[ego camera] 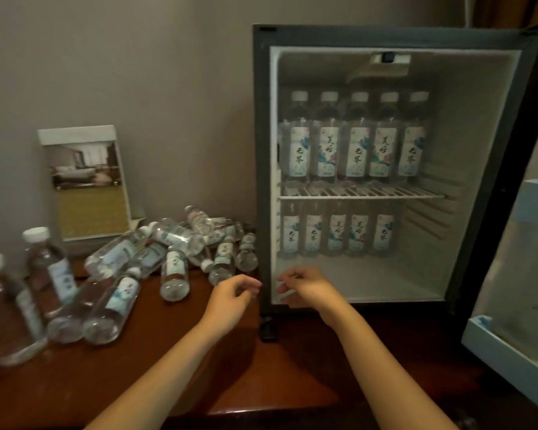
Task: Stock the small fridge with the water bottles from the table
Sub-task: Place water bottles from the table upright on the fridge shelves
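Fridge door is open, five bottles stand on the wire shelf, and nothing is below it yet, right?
Not quite: the head view shows five lower bottles standing below the wire shelf. The fridge door is open and five upper bottles stand on the shelf.

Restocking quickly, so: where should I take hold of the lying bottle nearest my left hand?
Take the bottle round its lower body, just behind the base, with the left hand coming from above. It lies base toward you, and neighbouring bottles crowd both sides, so only its top seems free.
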Available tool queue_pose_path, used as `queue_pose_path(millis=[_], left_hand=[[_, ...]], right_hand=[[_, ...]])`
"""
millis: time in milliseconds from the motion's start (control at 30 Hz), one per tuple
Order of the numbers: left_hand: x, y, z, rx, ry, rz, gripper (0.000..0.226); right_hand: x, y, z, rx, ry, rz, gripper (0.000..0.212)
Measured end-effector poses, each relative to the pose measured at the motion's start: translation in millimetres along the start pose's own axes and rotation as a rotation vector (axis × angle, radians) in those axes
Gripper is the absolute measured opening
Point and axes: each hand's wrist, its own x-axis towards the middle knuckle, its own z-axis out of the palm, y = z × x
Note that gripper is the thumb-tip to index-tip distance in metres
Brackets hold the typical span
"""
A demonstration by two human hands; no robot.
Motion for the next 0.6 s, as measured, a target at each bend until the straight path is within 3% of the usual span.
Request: queue_pose_path(millis=[100,200,300,433,600], left_hand=[[-8.8,-14.6,-40.2,0.053,0.118,-0.043,0.033],[-16.7,-29.0,-81.1,0.318,0.312,-0.048,0.022],[-24.5,-44.4,-116.5,0.555,0.477,-0.128,0.025],[-38.0,-64.3,-151.7,0.802,0.434,-0.398,0.038],[-48.9,-77.5,-161.4,0.869,0.387,-0.407,0.053]], right_hand=[[0.0,1.1,33.2,-0.102,-0.188,-0.035,0.014],[2.4,-2.5,64.3,-0.178,-0.286,-0.028,0.016],[6.5,-5.1,91.9,-0.231,-0.319,-0.008,0.018],[13.6,-5.7,126.9,-0.274,-0.334,0.013,0.021],[19.9,-5.9,171.6,-0.216,-0.347,0.042,0.024]])
